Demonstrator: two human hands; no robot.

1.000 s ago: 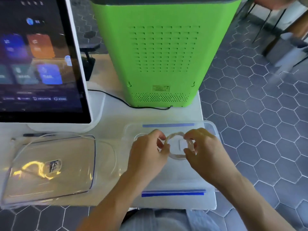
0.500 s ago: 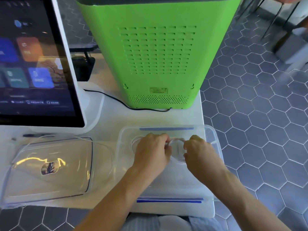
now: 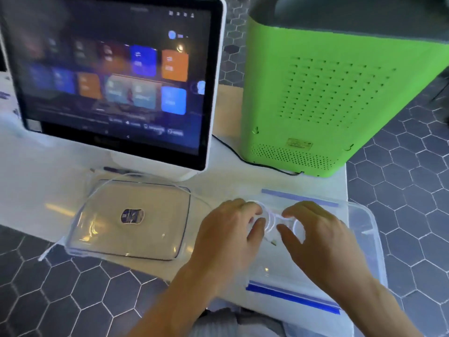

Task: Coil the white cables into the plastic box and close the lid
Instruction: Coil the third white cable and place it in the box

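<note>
Item one: our left hand (image 3: 226,242), reaching into the plastic box (image 3: 364,229) from the near side, fingers (image 3: 255,229) curled narrow around a loop of white cable (image 3: 268,221).

Item two: our right hand (image 3: 318,239), just beside the left and over the box interior, fingers bent and parted a little around a second loop of the same coil; the frame is blurred, so we cannot tell how firmly either hand grips.

Item three: the plastic box, clear with blue strips along its far and near rims, standing open at the right end of the bench (image 3: 48,171), its near edge at the bench's front edge. The coiled cable lies inside it, between our two hands.

Item four: the lid (image 3: 131,220), clear with a dark outline and a small oval label at its centre, lying flat on the bench to the left of the box, apart from it.

Item five: a loose white cable (image 3: 150,177), running across the far side of the lid and hanging off the bench's front edge at the left.

Item six: a touchscreen monitor (image 3: 116,76), lit, standing behind the lid.

Item seven: a green appliance (image 3: 328,105) with vent holes, behind the box, a black cord (image 3: 243,159) leading from its base.
</note>
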